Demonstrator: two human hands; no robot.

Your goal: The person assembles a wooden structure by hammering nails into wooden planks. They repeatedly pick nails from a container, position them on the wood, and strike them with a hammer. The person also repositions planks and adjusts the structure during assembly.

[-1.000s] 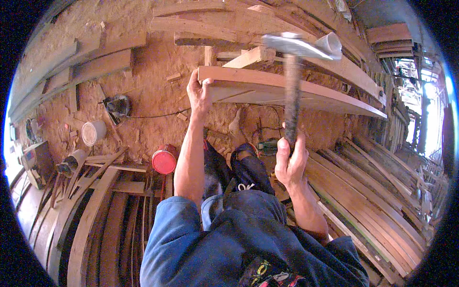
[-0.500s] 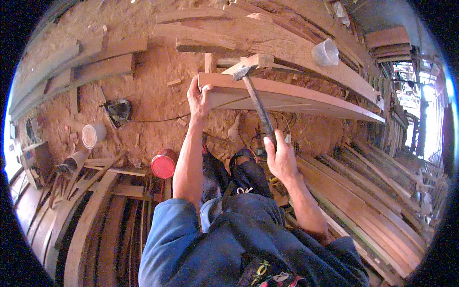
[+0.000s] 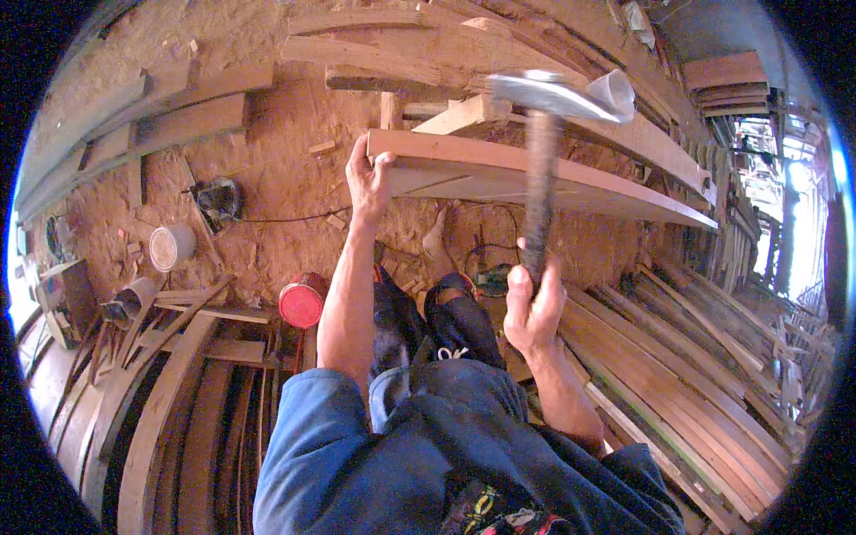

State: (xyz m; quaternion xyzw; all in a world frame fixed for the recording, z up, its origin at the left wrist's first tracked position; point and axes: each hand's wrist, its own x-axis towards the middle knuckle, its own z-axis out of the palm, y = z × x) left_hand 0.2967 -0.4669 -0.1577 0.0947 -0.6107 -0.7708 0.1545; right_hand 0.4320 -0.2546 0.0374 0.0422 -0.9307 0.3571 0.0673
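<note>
With my left hand I grip the left end of a long wooden plank, my thumb on its near face and the fingers around its end. The plank stands on edge and runs away to the right. My right hand is closed round the handle of a hammer. Its metal head is smeared by motion and hangs above the plank, apart from it. Behind the plank's left part, a short wooden block pokes out.
Long boards lie beyond the plank, with a translucent plastic cup on them. Stacked planks fill the right. To my left are a red-lidded tub, a white bucket, a dark power tool with a cord, and curved timbers.
My right hand has lifted the hammer up and to the right, away from the plank's top edge. My left hand keeps its grip on the plank's end.
</note>
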